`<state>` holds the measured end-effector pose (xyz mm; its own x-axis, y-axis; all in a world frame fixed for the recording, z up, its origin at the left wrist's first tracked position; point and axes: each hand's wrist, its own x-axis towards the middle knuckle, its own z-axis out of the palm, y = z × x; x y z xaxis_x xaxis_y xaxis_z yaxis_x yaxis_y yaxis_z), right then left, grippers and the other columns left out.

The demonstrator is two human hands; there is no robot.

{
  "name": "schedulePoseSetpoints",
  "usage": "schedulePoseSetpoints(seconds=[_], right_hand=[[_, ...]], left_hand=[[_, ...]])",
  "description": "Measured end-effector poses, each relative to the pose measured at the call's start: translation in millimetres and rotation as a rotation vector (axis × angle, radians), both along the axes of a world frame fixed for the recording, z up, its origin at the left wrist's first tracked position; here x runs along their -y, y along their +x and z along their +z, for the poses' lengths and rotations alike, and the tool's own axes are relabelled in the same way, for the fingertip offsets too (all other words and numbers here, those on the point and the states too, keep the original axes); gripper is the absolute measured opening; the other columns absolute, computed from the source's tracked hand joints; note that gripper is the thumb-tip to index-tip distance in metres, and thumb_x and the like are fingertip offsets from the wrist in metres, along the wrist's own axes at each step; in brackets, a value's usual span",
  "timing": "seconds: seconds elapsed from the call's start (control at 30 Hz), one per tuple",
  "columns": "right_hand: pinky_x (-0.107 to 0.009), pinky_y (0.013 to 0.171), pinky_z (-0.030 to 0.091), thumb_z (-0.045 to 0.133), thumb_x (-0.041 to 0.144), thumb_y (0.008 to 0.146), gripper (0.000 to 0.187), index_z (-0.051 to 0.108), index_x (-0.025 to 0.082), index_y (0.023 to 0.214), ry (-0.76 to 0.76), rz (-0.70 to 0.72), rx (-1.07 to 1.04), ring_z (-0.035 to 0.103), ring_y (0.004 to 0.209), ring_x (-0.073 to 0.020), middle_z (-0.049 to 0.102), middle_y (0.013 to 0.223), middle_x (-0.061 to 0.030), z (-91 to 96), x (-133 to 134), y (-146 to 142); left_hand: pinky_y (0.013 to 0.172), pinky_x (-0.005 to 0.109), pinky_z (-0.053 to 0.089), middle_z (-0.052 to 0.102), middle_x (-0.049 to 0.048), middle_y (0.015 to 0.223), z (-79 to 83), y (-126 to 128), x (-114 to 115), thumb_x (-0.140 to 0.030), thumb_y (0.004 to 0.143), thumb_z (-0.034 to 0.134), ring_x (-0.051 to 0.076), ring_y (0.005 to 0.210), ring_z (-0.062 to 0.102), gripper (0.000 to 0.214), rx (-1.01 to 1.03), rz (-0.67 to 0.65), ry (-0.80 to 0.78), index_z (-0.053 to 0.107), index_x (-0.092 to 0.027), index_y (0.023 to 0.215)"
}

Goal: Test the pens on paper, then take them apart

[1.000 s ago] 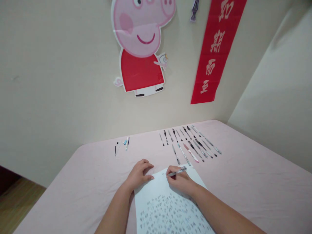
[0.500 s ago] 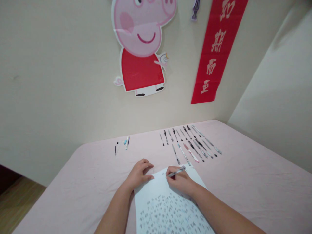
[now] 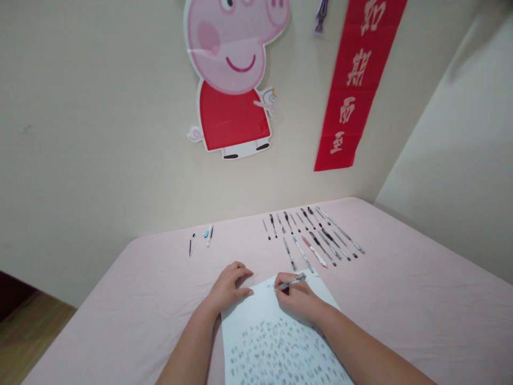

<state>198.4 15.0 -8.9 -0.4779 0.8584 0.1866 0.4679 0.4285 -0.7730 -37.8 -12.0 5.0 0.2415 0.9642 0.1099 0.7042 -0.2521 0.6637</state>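
Note:
A white sheet of paper [image 3: 248, 313] lies before me, its lower part covered in rows of small dark marks too blurred to read. My right hand [image 3: 294, 294] rests on its upper part, fingers closed round a pen [image 3: 294, 281] with a clear and grey barrel. The pen's tip is at the paper, just right of a few small marks near the top; the fingers hide the tip itself. At the sheet's upper left edge lies my left hand [image 3: 230, 286], thumb and fingers apart, with nothing in it. Its thumb touches the paper.
Two rows of pens [image 3: 316, 248] lie beyond the paper to the right. Several slim items, with a small blue piece [image 3: 206, 234], lie at the back left. A pink cloth [image 3: 140, 310] covers the surface, which meets a wall with a pig cutout [image 3: 234, 115] and red banner [image 3: 348, 107].
My right hand and the pen have shifted slightly to the right, and more of the small marks near the top of the paper show. My left hand stays where it was.

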Motion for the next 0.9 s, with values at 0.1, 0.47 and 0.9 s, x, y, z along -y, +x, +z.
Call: schedulePoseSetpoints(seconds=[0.1,0.47,0.9], right_hand=[[-0.022,0.051,0.034,0.049,0.010,0.064,0.013,0.057,0.019,0.065,-0.082,-0.009,-0.049,0.048,0.055,-0.0123,0.052,0.057,0.0023,-0.5,-3.5,-0.2],[-0.021,0.057,0.040,0.049,0.009,0.064,0.016,0.061,0.016,0.072,-0.081,0.072,-0.115,0.051,0.059,-0.0113,0.055,0.063,0.0018,-6.2,-5.7,-1.0],[-0.021,0.055,0.039,0.049,0.008,0.064,0.017,0.063,0.017,0.070,-0.001,0.061,-0.046,0.050,0.055,-0.0112,0.056,0.059,0.0017,-0.7,-1.9,-1.3]], left_hand=[[0.087,0.033,0.041,0.055,0.0051,0.101,-0.9,-0.2,-0.4,-0.038,0.065,0.072,0.021,0.097,0.052,0.039,-0.002,-0.002,0.006,0.065,-0.022,0.101],[0.088,0.034,0.040,0.055,0.0053,0.103,0.8,-0.1,-0.2,-0.039,0.066,0.072,0.021,0.098,0.052,0.040,0.004,-0.002,-0.011,0.065,-0.023,0.101],[0.087,0.033,0.041,0.056,0.0054,0.102,0.5,0.6,-0.9,-0.038,0.065,0.073,0.021,0.098,0.052,0.039,0.001,-0.002,-0.002,0.066,-0.023,0.100]])
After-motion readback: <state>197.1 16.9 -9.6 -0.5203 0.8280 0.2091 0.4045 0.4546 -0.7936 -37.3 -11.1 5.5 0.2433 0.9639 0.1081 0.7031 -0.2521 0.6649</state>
